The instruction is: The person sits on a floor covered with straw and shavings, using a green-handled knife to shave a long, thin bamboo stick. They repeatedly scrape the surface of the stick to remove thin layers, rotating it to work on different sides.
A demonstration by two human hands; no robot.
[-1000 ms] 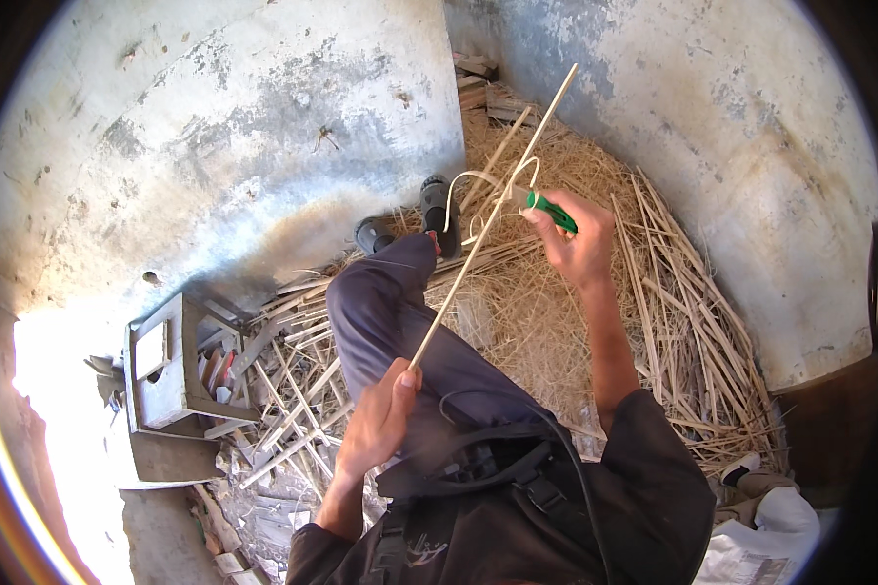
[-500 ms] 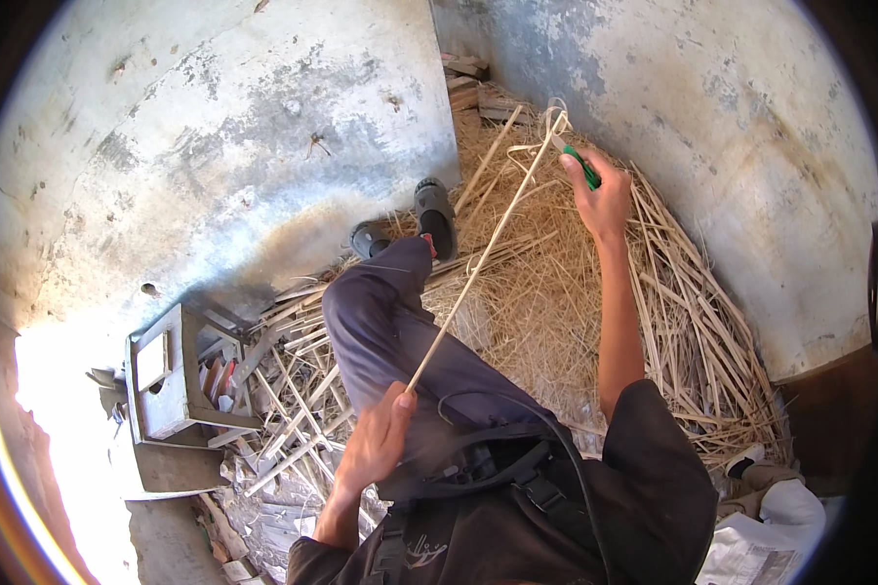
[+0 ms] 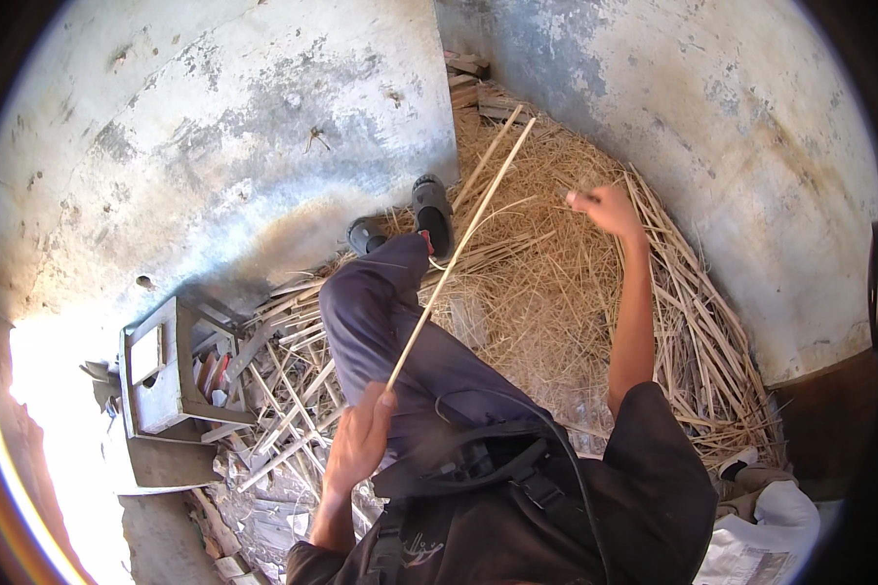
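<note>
My left hand [image 3: 359, 437] is closed around the near end of a long, thin bamboo strip [image 3: 451, 270]. The strip slants up and away over my thigh, and a thin curled shaving hangs from its middle. Off to the right, away from the strip, my right hand [image 3: 610, 212] is closed on a small knife [image 3: 564, 186]. Only a little of the blade shows past the fingertips; the green handle seen earlier is hidden by the fingers.
Shavings [image 3: 546, 283] cover the floor, with a heap of split strips [image 3: 698, 322] along the right wall. More strips [image 3: 293, 409] lie crossed at left beside a wooden stool-like box [image 3: 161, 390]. White cloth [image 3: 766, 531] and another person's foot are at lower right.
My right hand has swung down and to the right, away from the strip's far end. The curled shavings at that tip are gone. My left hand has shifted slightly left.
</note>
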